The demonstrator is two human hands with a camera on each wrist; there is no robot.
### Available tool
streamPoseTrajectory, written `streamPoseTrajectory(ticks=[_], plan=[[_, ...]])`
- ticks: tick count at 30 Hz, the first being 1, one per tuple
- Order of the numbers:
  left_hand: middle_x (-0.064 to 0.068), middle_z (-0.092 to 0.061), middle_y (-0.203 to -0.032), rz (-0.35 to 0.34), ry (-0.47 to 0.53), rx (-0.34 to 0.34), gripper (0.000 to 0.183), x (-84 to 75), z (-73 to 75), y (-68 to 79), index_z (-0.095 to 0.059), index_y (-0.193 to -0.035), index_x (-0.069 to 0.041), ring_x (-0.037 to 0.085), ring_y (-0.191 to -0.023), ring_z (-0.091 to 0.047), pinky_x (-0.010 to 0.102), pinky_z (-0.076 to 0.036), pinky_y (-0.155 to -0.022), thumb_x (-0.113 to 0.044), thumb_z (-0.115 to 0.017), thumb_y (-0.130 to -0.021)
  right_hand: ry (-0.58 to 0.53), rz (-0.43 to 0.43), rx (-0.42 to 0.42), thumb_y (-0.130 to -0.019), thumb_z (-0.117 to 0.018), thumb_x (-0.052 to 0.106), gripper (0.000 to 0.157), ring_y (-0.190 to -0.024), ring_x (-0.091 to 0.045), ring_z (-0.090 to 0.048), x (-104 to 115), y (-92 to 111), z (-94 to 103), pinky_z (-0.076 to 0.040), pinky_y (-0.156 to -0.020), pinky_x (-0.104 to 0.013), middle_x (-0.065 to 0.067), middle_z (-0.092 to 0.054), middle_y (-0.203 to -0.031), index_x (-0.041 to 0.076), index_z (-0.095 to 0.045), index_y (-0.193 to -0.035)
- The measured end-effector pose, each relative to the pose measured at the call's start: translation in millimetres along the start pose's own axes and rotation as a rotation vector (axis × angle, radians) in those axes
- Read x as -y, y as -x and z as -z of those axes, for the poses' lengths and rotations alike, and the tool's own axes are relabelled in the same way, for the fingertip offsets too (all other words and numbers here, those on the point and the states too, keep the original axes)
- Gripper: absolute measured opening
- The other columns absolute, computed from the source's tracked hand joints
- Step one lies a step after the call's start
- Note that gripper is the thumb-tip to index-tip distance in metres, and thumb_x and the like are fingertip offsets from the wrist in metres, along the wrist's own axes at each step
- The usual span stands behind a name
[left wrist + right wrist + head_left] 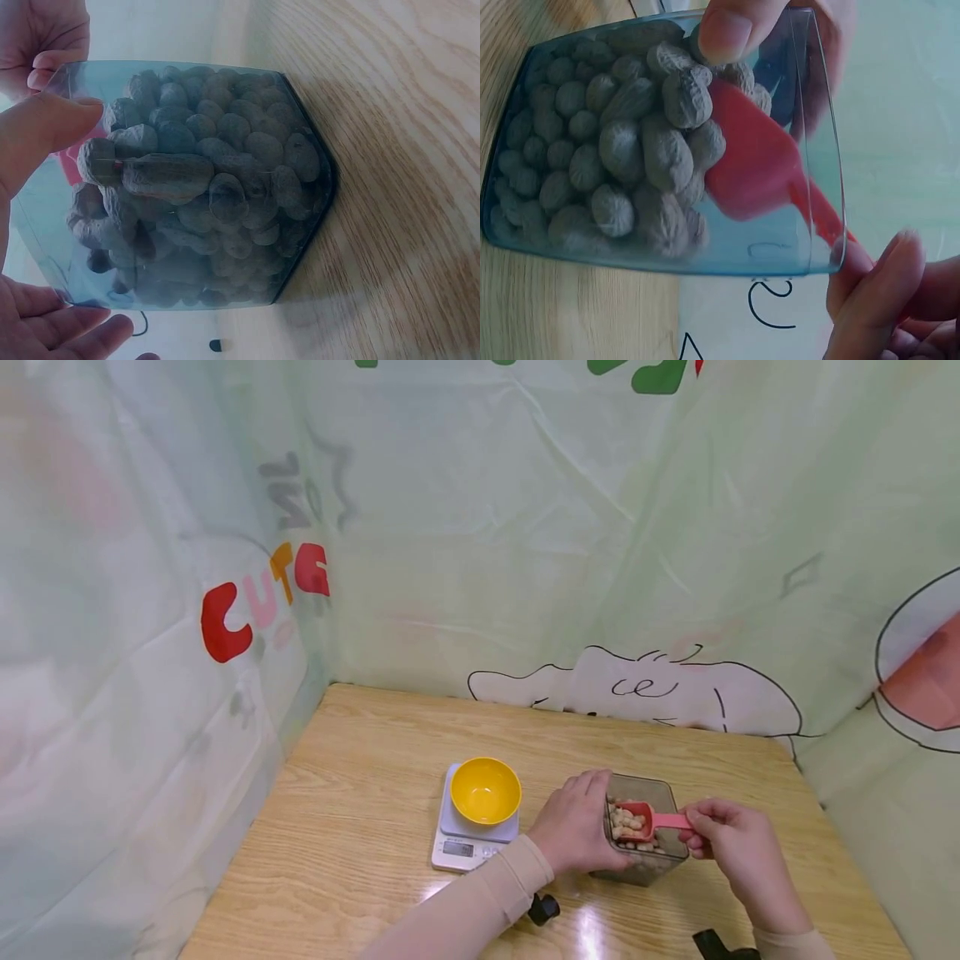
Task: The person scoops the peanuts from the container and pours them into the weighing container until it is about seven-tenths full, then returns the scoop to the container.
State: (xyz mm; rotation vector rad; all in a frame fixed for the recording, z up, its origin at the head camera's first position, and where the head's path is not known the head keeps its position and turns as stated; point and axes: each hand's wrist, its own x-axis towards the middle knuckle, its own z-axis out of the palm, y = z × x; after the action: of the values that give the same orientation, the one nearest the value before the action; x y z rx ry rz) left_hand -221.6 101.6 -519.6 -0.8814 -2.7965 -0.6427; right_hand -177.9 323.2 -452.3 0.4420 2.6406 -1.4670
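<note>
A clear, dark-tinted square container point(643, 870) stands on the table, part filled with unshelled peanuts point(240, 142). My left hand point(573, 827) grips it from the left, thumb on the near wall and fingers round the far side. My right hand point(738, 847) pinches the handle of a red scoop point(640, 820) over the container's right rim. The scoop's bowl is inside the container, among the upper peanuts, with several peanuts in it. In the right wrist view the scoop point(757, 154) shows through the clear wall.
Left of the container, a yellow bowl point(486, 791) sits on a white kitchen scale point(450, 853). Its display digits are too small to read. The wooden table point(360, 760) is bounded by printed curtains point(450, 568) at the back and sides.
</note>
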Motion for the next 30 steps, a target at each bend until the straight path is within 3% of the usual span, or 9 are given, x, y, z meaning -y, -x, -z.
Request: streamPoseTrajectory(ticks=[3, 8, 11, 14, 22, 30], plan=[[-0.002, -0.054, -0.159, -0.003, 0.001, 0.0, 0.121, -0.1, -0.8, 0.5, -0.038, -0.162, -0.013, 0.013, -0.138, -0.059, 0.028, -0.055, -0.111, -0.074, -0.089, -0.07, 0.066, 0.086, -0.01, -0.113, -0.051, 0.009, 0.03, -0.066, -0.01, -0.064, -2.2, 4.7, -1.1, -0.06, -0.06, -0.027, -0.004, -0.073, -0.079, -0.016, -0.066, -0.12], [-0.001, -0.053, -0.16, -0.005, 0.005, 0.007, 0.124, -0.1, -1.2, 0.0, -0.035, -0.164, -0.013, 0.013, -0.14, -0.058, 0.029, -0.055, -0.112, -0.074, -0.088, -0.071, 0.276, 0.334, -0.071, -0.109, -0.06, 0.006, 0.019, -0.061, -0.009, -0.063, -5.5, 11.6, -7.1, -0.055, -0.054, -0.026, -0.009, -0.074, -0.079, -0.004, -0.075, -0.107], [-0.001, -0.052, -0.161, 0.0, 0.004, 0.01, 0.124, 0.0, -0.5, 0.2, -0.035, -0.164, -0.013, 0.013, -0.141, -0.057, 0.029, -0.055, -0.113, -0.074, -0.088, -0.071, 0.31, 0.377, -0.087, -0.108, -0.061, 0.004, 0.017, -0.062, -0.007, -0.064, -6.2, 12.6, -11.3, -0.056, -0.054, -0.026, -0.01, -0.075, -0.081, -0.002, -0.077, -0.105], [-0.001, -0.052, -0.161, 0.005, 0.009, 0.012, 0.123, -0.2, 0.9, 0.4, -0.036, -0.164, -0.013, 0.013, -0.141, -0.057, 0.029, -0.054, -0.113, -0.074, -0.088, -0.071, 0.269, 0.321, -0.079, -0.109, -0.059, 0.004, 0.019, -0.063, -0.008, -0.065, -5.8, 10.8, -11.9, -0.059, -0.056, -0.026, -0.011, -0.076, -0.082, -0.005, -0.076, -0.109], [-0.002, -0.053, -0.161, 0.019, 0.009, 0.007, 0.123, -0.9, -2.5, -1.2, -0.037, -0.163, -0.014, 0.013, -0.14, -0.058, 0.029, -0.055, -0.112, -0.073, -0.089, -0.069, -0.037, 0.025, -0.012, -0.113, -0.05, 0.007, 0.034, -0.069, -0.005, -0.067, -5.6, 5.2, 1.8, -0.064, -0.065, -0.024, 0.0, -0.074, -0.08, -0.021, -0.06, -0.13], [-0.003, -0.052, -0.162, 0.03, 0.001, 0.015, 0.122, -2.6, -0.5, 1.2, -0.037, -0.164, -0.015, 0.013, -0.142, -0.056, 0.029, -0.055, -0.112, -0.075, -0.088, -0.07, -0.208, -0.115, 0.051, -0.113, -0.049, 0.009, 0.032, -0.07, -0.005, -0.066, -15.4, 5.3, 16.0, -0.063, -0.067, -0.022, 0.006, -0.074, -0.079, -0.016, -0.063, -0.128]])
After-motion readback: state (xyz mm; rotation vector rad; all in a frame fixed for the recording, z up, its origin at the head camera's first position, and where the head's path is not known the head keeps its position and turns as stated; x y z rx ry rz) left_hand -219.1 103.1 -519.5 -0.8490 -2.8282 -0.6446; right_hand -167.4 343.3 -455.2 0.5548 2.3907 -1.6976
